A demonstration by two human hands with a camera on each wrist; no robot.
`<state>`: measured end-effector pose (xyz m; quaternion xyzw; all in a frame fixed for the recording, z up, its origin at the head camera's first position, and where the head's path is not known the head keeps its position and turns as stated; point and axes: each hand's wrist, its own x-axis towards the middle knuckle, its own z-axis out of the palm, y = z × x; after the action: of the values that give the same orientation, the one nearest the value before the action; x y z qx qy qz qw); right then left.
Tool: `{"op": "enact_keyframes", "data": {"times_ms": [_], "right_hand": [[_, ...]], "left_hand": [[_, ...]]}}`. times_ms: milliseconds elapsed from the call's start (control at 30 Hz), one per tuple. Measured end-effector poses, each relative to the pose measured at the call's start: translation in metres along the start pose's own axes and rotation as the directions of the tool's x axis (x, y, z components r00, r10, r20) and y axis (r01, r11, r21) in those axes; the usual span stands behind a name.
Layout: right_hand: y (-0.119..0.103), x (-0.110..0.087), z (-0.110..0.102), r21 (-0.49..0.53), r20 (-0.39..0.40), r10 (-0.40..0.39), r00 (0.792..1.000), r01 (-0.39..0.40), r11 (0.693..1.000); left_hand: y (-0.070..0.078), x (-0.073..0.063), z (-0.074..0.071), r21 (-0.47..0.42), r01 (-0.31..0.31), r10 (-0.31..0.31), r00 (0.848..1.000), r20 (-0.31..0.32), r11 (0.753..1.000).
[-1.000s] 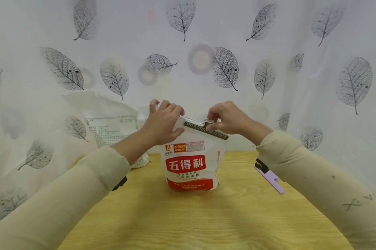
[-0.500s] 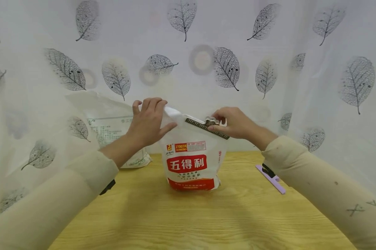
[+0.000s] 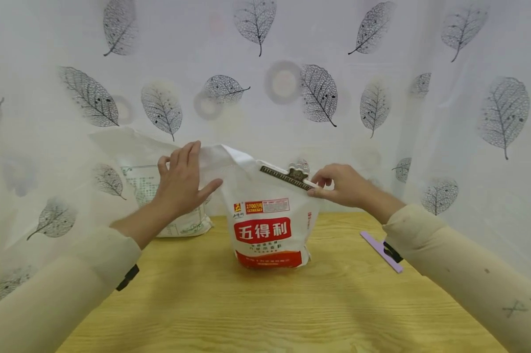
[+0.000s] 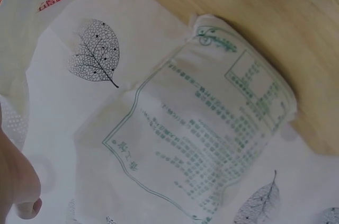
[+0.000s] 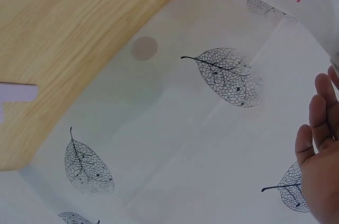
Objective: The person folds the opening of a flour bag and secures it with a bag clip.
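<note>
Right hand (image 3: 342, 186) pinches the clip (image 3: 285, 176), left hand (image 3: 179, 179) is spread loose, so the bag's (image 3: 265, 211) unclipped side could flop, spilling near the desk's (image 3: 265, 309) back edge.

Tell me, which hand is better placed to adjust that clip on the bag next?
The right hand, I'd judge: it seems to pinch the right end of the clip. The left hand is farther off, by the upper left part of the bag.

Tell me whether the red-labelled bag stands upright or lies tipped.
Upright: the bag rests base-down on the table, its red label roughly level.
</note>
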<state>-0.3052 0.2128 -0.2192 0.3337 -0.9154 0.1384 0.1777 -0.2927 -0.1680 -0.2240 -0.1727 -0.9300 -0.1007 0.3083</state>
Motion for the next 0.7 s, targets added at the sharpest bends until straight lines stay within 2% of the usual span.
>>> {"op": "enact_keyframes", "data": {"times_ms": [233, 367, 533, 700], "right_hand": [[0.015, -0.021, 0.02, -0.006, 0.029, 0.051, 0.998, -0.051, 0.999], [0.021, -0.031, 0.037, 0.043, 0.036, 0.085, 0.996, -0.086, 0.995], [0.023, -0.04, 0.058, 0.114, 0.022, 0.077, 0.997, -0.079, 0.99], [0.026, -0.046, 0.076, 0.159, 0.037, 0.114, 0.993, -0.119, 0.98]], "left_hand": [[-0.01, -0.017, 0.016, -0.077, 0.052, -0.052, 0.999, 0.007, 0.996], [-0.014, -0.027, 0.029, -0.138, 0.072, -0.07, 0.997, 0.016, 0.988], [-0.015, -0.038, 0.047, -0.181, 0.095, -0.085, 0.994, 0.062, 0.979], [-0.012, -0.049, 0.066, -0.214, 0.105, -0.082, 0.99, 0.114, 0.971]]}}
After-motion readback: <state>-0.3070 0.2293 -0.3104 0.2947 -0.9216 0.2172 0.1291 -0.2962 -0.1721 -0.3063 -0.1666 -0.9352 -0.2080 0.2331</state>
